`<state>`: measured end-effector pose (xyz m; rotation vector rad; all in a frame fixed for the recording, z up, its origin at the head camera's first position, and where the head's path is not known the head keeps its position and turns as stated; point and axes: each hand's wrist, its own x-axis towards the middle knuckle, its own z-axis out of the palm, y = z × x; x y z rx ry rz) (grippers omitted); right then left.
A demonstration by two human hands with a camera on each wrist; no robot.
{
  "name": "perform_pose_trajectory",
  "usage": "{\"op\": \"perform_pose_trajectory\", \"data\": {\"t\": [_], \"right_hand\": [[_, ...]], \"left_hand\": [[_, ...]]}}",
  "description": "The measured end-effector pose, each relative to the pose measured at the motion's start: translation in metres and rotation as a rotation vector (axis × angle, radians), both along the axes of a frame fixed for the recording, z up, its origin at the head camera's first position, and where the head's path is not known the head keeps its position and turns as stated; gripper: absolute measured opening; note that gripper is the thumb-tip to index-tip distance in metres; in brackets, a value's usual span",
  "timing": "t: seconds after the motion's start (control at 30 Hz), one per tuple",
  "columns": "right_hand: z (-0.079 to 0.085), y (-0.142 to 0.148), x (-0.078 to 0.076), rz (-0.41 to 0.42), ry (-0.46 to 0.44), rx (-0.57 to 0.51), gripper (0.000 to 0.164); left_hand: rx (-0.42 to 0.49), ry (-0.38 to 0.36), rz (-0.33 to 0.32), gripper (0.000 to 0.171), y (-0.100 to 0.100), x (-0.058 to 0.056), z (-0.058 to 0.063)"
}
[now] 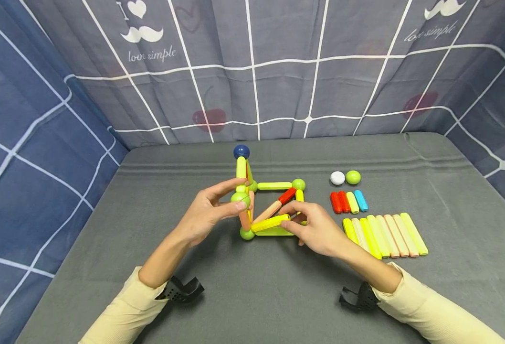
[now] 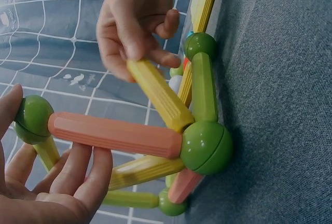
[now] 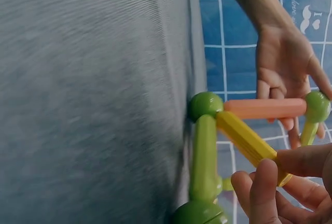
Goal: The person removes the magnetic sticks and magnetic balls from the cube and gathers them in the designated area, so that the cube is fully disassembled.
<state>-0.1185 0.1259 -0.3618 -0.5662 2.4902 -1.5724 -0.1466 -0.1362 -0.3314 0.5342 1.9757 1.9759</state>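
Note:
A frame of magnetic sticks and balls stands on the table. My left hand (image 1: pixel 207 210) pinches its upper green ball (image 1: pixel 239 198) between thumb and fingers; other fingers lie behind the upright salmon stick (image 2: pixel 116 134) below that ball. My right hand (image 1: pixel 317 231) pinches one end of a yellow stick (image 1: pixel 269 223), which slants upward. In both wrist views this stick's other end meets the lower green corner ball (image 2: pixel 207 147). A light green stick (image 2: pixel 205 89) runs along the bottom from that ball. The dark blue ball (image 1: pixel 241 151) tops the left side of the frame.
Right of the frame, a white ball (image 1: pixel 337 178) and a loose green ball (image 1: pixel 353 177) sit behind short red, yellow and blue sticks (image 1: pixel 361 200). Nearer me lies a row of several long sticks (image 1: pixel 385 235). A grid-patterned curtain (image 1: pixel 278 91) rises behind the grey table (image 1: pixel 252 296).

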Motion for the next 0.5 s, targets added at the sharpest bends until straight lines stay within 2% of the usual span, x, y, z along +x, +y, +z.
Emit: {"op": "perform_pose_trajectory", "data": {"t": [0.23,0.5], "right_hand": [[-0.008,0.011,0.003,-0.011,-0.024,-0.048,0.018],[-0.005,0.021,0.010,-0.081,-0.016,-0.128,0.023]], "left_hand": [[-0.007,-0.007,0.002,0.056,0.000,0.000,0.000],[-0.020,-0.008,-0.010,0.057,0.000,0.000,0.002]]}}
